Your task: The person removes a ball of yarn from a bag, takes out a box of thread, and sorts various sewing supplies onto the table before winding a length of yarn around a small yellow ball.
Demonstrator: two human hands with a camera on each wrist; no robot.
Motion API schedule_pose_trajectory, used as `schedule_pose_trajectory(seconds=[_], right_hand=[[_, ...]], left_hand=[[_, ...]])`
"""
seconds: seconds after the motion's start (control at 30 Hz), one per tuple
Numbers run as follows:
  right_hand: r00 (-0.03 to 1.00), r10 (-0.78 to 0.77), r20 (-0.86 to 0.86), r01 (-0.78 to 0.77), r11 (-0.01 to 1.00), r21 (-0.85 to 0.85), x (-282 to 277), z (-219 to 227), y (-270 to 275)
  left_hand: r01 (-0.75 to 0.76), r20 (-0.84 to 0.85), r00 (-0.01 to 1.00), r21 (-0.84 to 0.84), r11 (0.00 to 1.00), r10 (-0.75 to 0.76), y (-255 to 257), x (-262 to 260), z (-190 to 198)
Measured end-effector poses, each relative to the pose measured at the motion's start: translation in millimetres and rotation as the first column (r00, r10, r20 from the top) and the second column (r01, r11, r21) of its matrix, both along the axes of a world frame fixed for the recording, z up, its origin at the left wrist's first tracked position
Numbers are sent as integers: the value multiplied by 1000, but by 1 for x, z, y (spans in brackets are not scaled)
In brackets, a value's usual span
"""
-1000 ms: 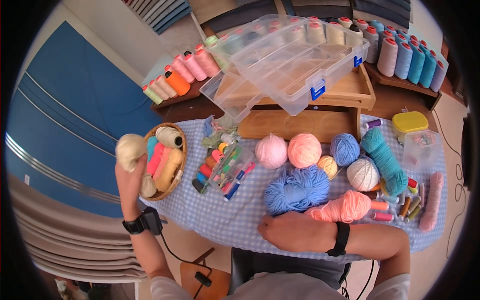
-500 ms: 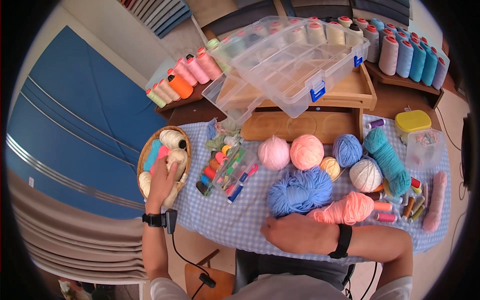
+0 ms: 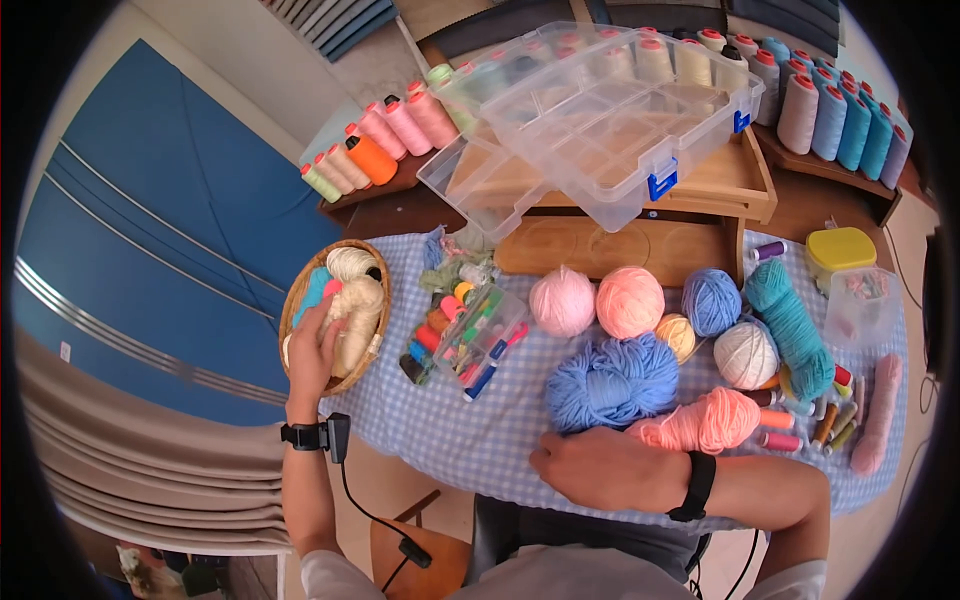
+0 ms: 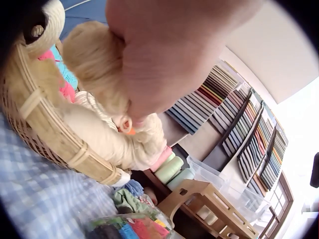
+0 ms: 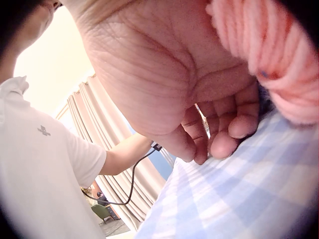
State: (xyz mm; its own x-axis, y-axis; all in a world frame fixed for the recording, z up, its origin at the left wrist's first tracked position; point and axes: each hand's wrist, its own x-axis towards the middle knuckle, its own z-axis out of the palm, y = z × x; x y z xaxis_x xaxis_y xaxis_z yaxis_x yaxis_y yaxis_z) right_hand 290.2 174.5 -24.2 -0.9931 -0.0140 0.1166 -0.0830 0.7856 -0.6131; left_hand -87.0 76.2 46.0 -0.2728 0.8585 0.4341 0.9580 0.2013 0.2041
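Observation:
In the head view, my left hand [image 3: 312, 355] is over the near left part of the wicker basket [image 3: 376, 345], thumb and fingers spread. Under and beside it lie cream yarn bundles [image 3: 357, 310]. The left wrist view shows a beige yarn ball [image 4: 92, 59] right against the hand [image 4: 169, 55]; the fingertips are hidden there. Resting on the checked cloth near the table's front edge, my right hand [image 3: 615, 470] has loosely curled fingers and holds nothing. Beside it are a salmon skein [image 3: 705, 420] and a blue skein [image 3: 612, 382].
Yarn balls [image 3: 630, 302], a teal skein [image 3: 790, 325] and small spools cover the right side. A clear box of threads [image 3: 482, 340] stands near the basket. Behind are stacked clear organizers [image 3: 600, 130], a wooden drawer unit [image 3: 600, 250] and cone threads [image 3: 800, 113].
The left hand brought a cream yarn bundle down into the basket and let it go; the hand now sits slightly left of that bundle. The right hand stays in place on the cloth.

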Motion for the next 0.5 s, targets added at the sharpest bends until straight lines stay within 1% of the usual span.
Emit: schedule_pose_trajectory(seconds=[0.03,0.1,0.13,0.17,0.2,0.23,0.3,0.33,0.4,0.43,0.5], right_hand=[[1000,-9,4,9,1000,-5,0,0,0],[1000,-15,10,15,1000,-15,0,0,-1],[1000,-17,5,17,1000,-11,0,0,-1],[1000,-18,0,18,1000,-10,0,-1,-2],[1000,-20,-1,20,1000,-13,0,-1,-2],[1000,-22,-3,21,1000,-10,0,-1,-2],[1000,-26,-4,26,1000,-4,1,-1,-1],[1000,-28,-6,28,1000,-2,0,-1,-2],[1000,-27,-8,27,1000,1,0,-1,-2],[1000,-24,-19,25,1000,6,1,0,-2],[999,-38,-27,38,999,4,2,0,-1]], left_hand=[[3,-2,1000,3,1000,-3,2,-4,-2],[33,92,995,-30,999,-30,3,-18,-16],[32,92,995,-30,999,-29,3,-23,-25],[21,53,998,-139,990,-14,2,-29,-35],[10,12,1000,-248,969,-8,3,-27,-37],[15,10,1000,-251,968,-12,3,-24,-38],[-128,-197,978,-280,952,74,3,-14,-39],[-128,-195,978,-280,952,75,3,-18,-45],[-70,-75,995,-143,987,60,5,-24,-59],[-71,-73,995,-145,987,61,3,-24,-59],[16,91,996,-114,993,-6,6,-19,-58]])
